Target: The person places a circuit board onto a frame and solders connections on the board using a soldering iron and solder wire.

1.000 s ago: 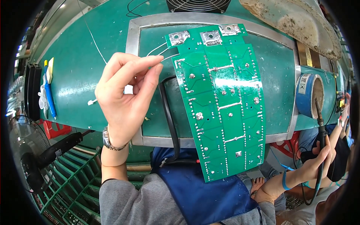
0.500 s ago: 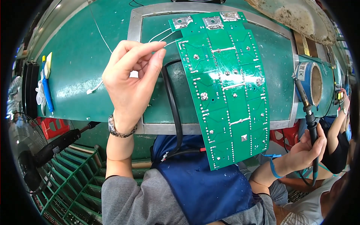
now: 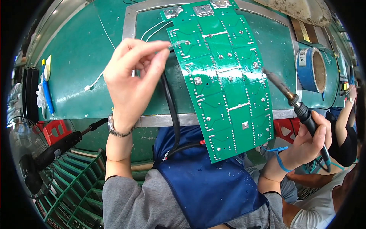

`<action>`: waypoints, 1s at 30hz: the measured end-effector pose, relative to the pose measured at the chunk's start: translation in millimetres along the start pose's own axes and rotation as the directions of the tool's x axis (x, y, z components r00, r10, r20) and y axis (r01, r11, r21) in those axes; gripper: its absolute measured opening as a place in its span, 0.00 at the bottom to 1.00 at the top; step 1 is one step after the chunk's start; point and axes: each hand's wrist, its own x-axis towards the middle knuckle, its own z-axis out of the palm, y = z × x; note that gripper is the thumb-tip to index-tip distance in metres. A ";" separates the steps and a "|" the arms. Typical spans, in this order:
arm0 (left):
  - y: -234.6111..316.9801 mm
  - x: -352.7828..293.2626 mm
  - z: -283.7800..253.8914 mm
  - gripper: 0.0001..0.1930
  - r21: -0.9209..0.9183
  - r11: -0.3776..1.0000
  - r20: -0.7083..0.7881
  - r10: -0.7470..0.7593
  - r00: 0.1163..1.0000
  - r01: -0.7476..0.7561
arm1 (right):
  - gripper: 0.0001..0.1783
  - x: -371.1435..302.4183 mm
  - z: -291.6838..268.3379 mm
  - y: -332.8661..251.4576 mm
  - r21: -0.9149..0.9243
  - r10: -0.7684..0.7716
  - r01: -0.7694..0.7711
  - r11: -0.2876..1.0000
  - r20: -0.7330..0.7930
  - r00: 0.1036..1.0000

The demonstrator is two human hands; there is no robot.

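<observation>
A long green circuit board [image 3: 225, 89], solder side up, lies tilted across the bench and juts past its front edge. My left hand [image 3: 133, 72] is closed in a pinch on a thin solder wire [image 3: 178, 42], whose end reaches over the board's upper left part. Whether the wire touches a joint I cannot tell. My right hand [image 3: 310, 139] grips a soldering iron [image 3: 301, 108] by its black handle. The iron's tip is beside the board's right edge. White leads [image 3: 154, 30] run from the board's upper left edge behind my left hand to a small white connector [image 3: 89, 87].
A blue-sided spool [image 3: 309, 70] stands at the right of the green bench [image 3: 91, 49]. A black cable [image 3: 169, 95] hangs over the front edge. At far left lie a blue pen-like tool [image 3: 47, 93], a fan [image 3: 28, 160] and a green rack [image 3: 76, 187]. A co-worker's arm [image 3: 345, 114] is at far right.
My right hand has brought the iron left, from beside the spool to the board's right edge. The solder wire's end now lies over the board. The board appears shifted slightly up and left.
</observation>
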 end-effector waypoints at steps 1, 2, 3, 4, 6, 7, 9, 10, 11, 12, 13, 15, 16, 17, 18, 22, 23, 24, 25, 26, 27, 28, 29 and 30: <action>4.8 -4.7 -0.9 0.09 -0.001 1.000 0.037 0.000 0.999 0.000 | 0.21 3.7 0.9 0.7 0.011 0.002 -0.002 1.000 0.037 0.999; 11.2 -9.8 -3.7 0.09 0.026 0.999 0.077 0.032 0.996 -0.034 | 0.21 8.8 2.3 0.5 0.010 0.002 -0.003 1.000 0.036 0.999; 18.2 -14.7 -4.7 0.10 0.030 0.999 0.103 0.031 0.994 -0.034 | 0.21 15.0 3.8 -0.2 0.026 0.006 -0.010 1.000 0.165 0.986; 24.4 -19.0 -4.3 0.10 0.034 0.999 0.128 0.031 0.991 -0.035 | 0.20 21.3 5.4 -1.7 0.041 0.007 -0.020 0.999 0.292 0.956; 33.7 -24.0 -4.5 0.12 0.018 0.999 0.188 0.023 0.982 -0.027 | 0.19 31.2 19.4 -9.9 -0.034 0.106 -0.100 0.994 0.311 0.945; 35.5 -25.9 -3.3 0.12 0.031 0.999 0.195 0.034 0.980 -0.041 | 0.19 37.2 21.1 -6.6 -0.044 0.088 -0.078 0.996 0.346 0.934; 36.1 -28.1 -1.6 0.12 0.046 0.998 0.198 0.041 0.979 -0.051 | 0.19 46.8 26.6 -4.1 -0.051 0.069 -0.054 0.997 0.385 0.920; 36.0 -28.5 -0.9 0.12 0.048 0.997 0.198 0.046 0.979 -0.057 | 0.19 50.2 31.6 -6.7 -0.078 0.115 -0.091 0.993 0.411 0.904; 35.9 -28.5 -0.3 0.12 0.050 0.997 0.199 0.052 0.979 -0.063 | 0.19 53.1 35.8 -8.7 -0.106 0.161 -0.127 0.986 0.434 0.886; 35.7 -28.4 0.3 0.12 0.051 0.997 0.199 0.050 0.979 -0.061 | 0.19 55.4 38.6 -9.5 -0.106 0.162 -0.128 0.986 0.436 0.885; 35.4 -28.3 0.9 0.13 0.054 0.997 0.205 0.048 0.978 -0.060 | 0.19 57.3 41.1 -9.9 -0.110 0.167 -0.131 0.985 0.467 0.868; 34.3 -27.9 2.0 0.13 0.056 0.997 0.213 0.047 0.976 -0.060 | 0.18 61.5 43.7 -7.8 -0.104 0.166 -0.131 0.986 0.520 0.838; 33.7 -28.1 2.6 0.13 0.058 0.996 0.215 0.052 0.975 -0.066 | 0.18 62.1 44.9 -7.1 -0.104 0.167 -0.132 0.986 0.519 0.838; 33.7 -28.1 3.2 0.13 0.061 0.996 0.217 0.057 0.975 -0.072 | 0.18 62.6 46.1 -6.8 -0.106 0.164 -0.126 0.986 0.529 0.833; 33.6 -28.1 4.1 0.13 0.061 0.996 0.218 0.056 0.974 -0.071 | 0.18 63.1 46.8 -6.5 -0.109 0.160 -0.120 0.987 0.538 0.828; 33.2 -29.5 6.5 0.13 0.068 0.994 0.204 0.070 0.976 -0.085 | 0.18 65.8 46.5 -4.7 -0.102 0.188 -0.158 0.982 0.548 0.815; 33.2 -29.6 6.8 0.13 0.072 0.993 0.205 0.074 0.976 -0.091 | 0.18 66.2 46.7 -4.4 -0.097 0.179 -0.151 0.984 0.555 0.813; 33.5 -29.5 6.9 0.13 0.071 0.993 0.206 0.075 0.976 -0.091 | 0.18 66.3 46.8 -4.2 -0.091 0.170 -0.144 0.985 0.562 0.810; 34.1 -29.2 6.7 0.13 0.084 0.991 0.206 0.081 0.975 -0.101 | 0.18 66.0 47.3 -4.4 -0.091 0.171 -0.145 0.985 0.561 0.810; 34.7 -28.4 6.4 0.13 0.097 0.989 0.206 0.089 0.974 -0.111 | 0.18 65.6 48.1 -4.9 -0.097 0.169 -0.139 0.986 0.549 0.819; 35.5 -27.5 4.9 0.13 0.096 0.989 0.208 0.091 0.974 -0.113 | 0.19 65.2 48.2 -5.3 -0.103 0.167 -0.133 0.986 0.537 0.827; 36.4 -26.7 2.2 0.13 0.112 0.988 0.196 0.080 0.977 -0.104 | 0.19 64.7 45.8 -5.9 -0.103 0.168 -0.134 0.986 0.535 0.828; 36.8 -27.1 -0.3 0.13 0.128 0.987 0.183 0.069 0.981 -0.093 | 0.19 63.9 41.3 -6.4 -0.096 0.165 -0.135 0.986 0.512 0.843; 37.1 -28.1 -1.9 0.13 0.129 0.987 0.183 0.069 0.981 -0.093 | 0.20 63.8 36.0 -5.8 -0.089 0.163 -0.137 0.987 0.489 0.857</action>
